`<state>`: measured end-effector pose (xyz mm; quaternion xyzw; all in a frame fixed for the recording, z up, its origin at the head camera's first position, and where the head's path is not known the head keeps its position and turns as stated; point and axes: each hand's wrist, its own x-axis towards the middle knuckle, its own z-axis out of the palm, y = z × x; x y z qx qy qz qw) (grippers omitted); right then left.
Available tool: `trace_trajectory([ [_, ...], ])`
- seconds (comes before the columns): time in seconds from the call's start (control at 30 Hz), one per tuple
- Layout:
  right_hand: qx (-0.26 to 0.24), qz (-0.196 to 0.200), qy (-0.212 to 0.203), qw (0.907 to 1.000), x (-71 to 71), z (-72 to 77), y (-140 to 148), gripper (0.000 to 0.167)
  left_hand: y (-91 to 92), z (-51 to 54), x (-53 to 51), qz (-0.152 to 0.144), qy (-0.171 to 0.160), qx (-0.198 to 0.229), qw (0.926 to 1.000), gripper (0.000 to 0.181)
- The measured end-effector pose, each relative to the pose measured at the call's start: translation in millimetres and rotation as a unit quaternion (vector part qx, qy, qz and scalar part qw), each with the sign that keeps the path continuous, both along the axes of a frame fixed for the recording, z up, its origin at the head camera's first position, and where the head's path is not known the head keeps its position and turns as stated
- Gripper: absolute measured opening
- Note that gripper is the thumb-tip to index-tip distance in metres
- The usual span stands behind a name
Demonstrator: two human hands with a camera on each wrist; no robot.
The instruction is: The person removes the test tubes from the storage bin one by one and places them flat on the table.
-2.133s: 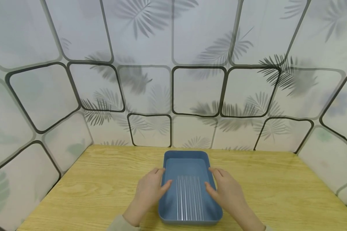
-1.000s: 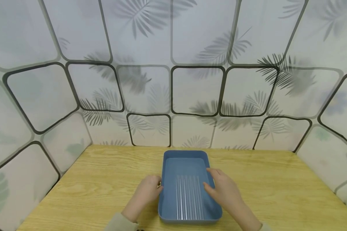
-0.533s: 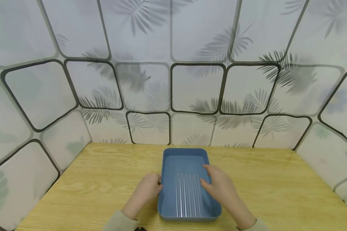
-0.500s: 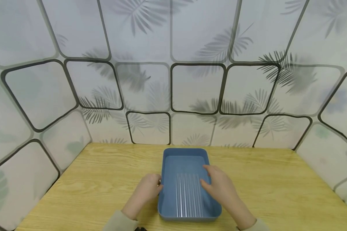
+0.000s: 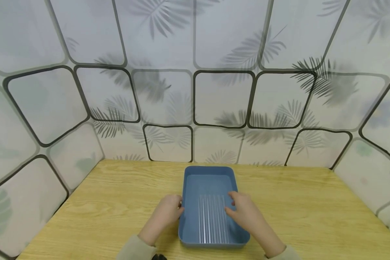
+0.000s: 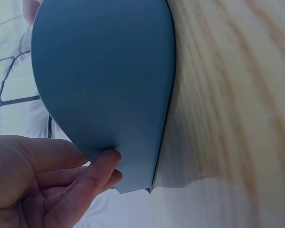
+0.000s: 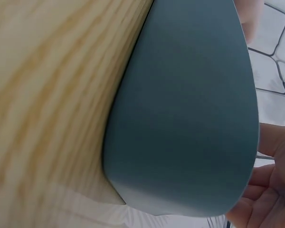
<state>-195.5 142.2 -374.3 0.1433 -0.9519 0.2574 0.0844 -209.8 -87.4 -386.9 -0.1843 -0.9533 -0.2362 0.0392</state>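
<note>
On the table (image 5: pixel 117 202), the blue tray (image 5: pixel 208 183) is holding clear rods (image 5: pixel 210 220) toward six o'clock. The left hand (image 5: pixel 165 213) is pinching its nine-o'clock wall; the right hand (image 5: pixel 247 212), loosely parted, empty, is hovering at three. Steadying seems in hand; the rods are probably calling for lowered fingertips.

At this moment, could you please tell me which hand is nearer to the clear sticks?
Right. The right hand reaches over the right side of the tray, close to the clear sticks. The left hand is at the left rim, farther from them.
</note>
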Motion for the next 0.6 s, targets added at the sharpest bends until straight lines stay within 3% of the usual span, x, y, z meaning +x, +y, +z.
trace_trajectory([
  [0.33,0.017,0.033,-0.047,0.9982,1.1,-5.3,1.4,0.038,-0.6,-1.6,-0.1,0.001,0.002,-0.009,1.0,0.014],
  [0.6,0.034,0.046,-0.057,0.9967,0.3,-9.9,1.6,0.036,0.1,-0.4,0.5,0.0,-0.001,-0.009,1.0,0.017],
])
